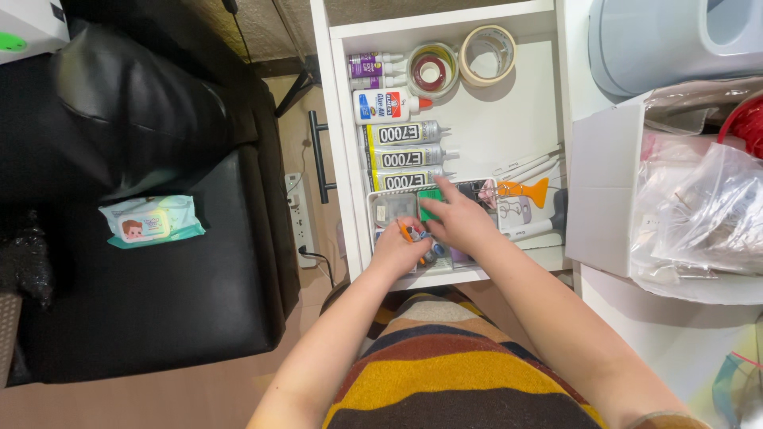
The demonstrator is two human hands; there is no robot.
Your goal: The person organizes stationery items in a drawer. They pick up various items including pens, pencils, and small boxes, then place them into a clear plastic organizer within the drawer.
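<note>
Both hands work the near end of the open white drawer [548, 119] — right hand [461, 224] fingers spread, touching the flat green rectangular piece [430, 208] just ahead, left hand [397, 250] clenched on a small orange-handled tool [408, 233].

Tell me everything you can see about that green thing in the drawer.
The green thing is a small flat piece of bright, solid green, plastic by its look. It lies at the front of the open white drawer, beside a clear box. The right hand covers its right part, fingers touching it, so its full shape is hidden.
</note>
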